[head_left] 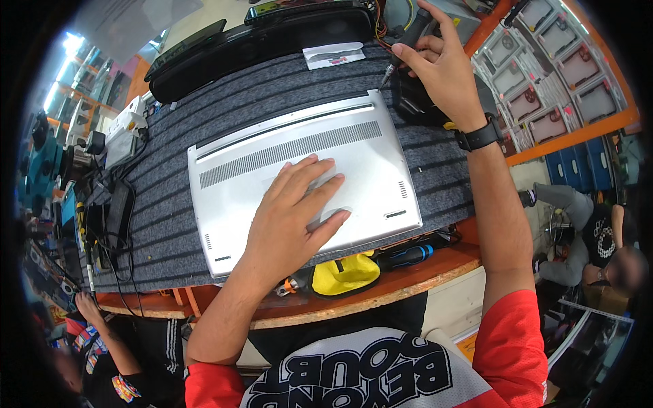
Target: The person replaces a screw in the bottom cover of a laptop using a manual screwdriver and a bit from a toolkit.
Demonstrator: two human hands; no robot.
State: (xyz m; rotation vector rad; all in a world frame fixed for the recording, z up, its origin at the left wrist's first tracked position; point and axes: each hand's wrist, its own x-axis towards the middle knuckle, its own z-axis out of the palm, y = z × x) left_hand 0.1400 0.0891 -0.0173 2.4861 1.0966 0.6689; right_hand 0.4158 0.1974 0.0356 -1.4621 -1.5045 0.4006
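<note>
Yellow pouch [345,276] on wooden shelf [439,261] | left hand [289,212]: fingers spread, released, palm-down on silver laptop [371,173] | laptop: underside up on striped mat [166,204] | right hand [441,73]: fingers grasping screwdriver [392,70], tip by laptop's far right corner, contact unclear | white paper [333,56] beyond

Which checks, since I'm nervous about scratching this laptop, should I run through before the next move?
1. Laptop underside up on the striped mat: ok.
2. Left hand resting on the laptop: ok.
3. Screwdriver held in the right hand: ok.
4. Screwdriver tip at the laptop's far right corner: ok.
5. Tip seated in a screw: cannot tell, too small.
6. Black cables at the left clear of the laptop: ok.
</note>
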